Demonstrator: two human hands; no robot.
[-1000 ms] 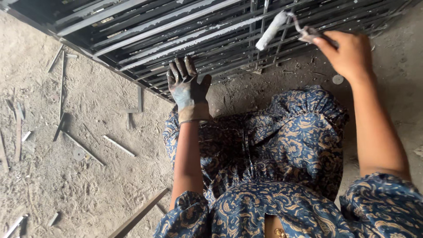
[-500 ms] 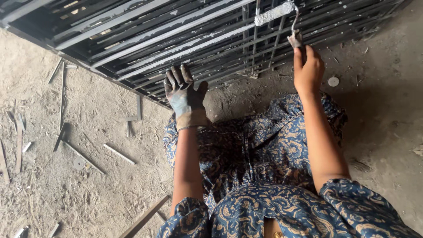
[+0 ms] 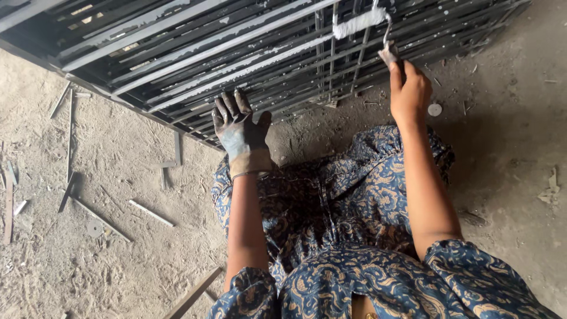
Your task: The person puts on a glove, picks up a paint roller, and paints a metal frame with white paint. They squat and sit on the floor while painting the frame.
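The right hand [image 3: 409,91] is gripping the handle of a small paint roller [image 3: 360,22], which has been travelling leftward and upward along the metal grille [image 3: 195,53] over the last second, spreading pale paint across the dark bars. The gloved left hand [image 3: 241,133], fingers spread and holding nothing, is still pressing flat at the grille's near edge, steadying it.

No packages, labels, signs or screens anywhere in view.
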